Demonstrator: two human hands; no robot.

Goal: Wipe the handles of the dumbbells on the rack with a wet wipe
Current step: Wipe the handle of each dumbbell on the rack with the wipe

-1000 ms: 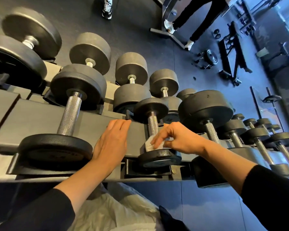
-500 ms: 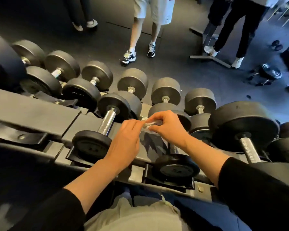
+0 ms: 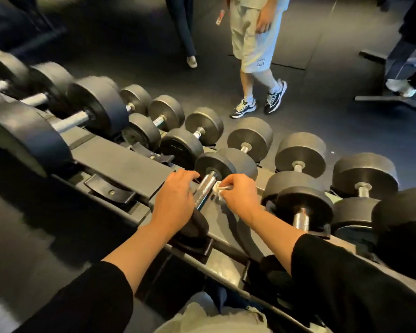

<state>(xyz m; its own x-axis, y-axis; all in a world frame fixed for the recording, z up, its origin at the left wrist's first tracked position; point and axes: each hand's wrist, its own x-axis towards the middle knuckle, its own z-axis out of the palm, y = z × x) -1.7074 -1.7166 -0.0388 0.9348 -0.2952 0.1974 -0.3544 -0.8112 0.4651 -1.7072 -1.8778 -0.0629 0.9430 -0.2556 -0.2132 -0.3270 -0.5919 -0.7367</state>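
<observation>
Rack (image 3: 120, 162) of dark grey steel runs across the view, rows of black round-headed dumbbells on it, heaviest at far left (blurred there).

My left hand (image 3: 174, 200) lies flat, fingers straight and relaxed, on the rack ledge just left of the small black dumbbell with knurled chrome handle (image 3: 205, 188); it holds nothing, and its heel covers part of the near head. Fingertips reach toward the far head.

Handle sits between my two hands, tilted away from me, knurling bright and dry-looking. Lower end hidden behind my left hand.

My right hand (image 3: 240, 195) is curled, thumb and fingers pinching the small crumpled white wet wipe (image 3: 219, 188). Wipe is bunched tight, touching or just beside the right side of the handle; contact probably made, but the view is too small to be sure.

Right of that: next dumbbell with short chrome handle (image 3: 301, 219), untouched by either hand.

Risks, as judgement:
- Wipe bunched so small may cover only one side of the handle; underside could be missed.
- Dumbbell may roll in its cradle if I rub hard, since my left hand braces the rack, not the weight.
- Knurling could snag and shred the wipe.
</observation>
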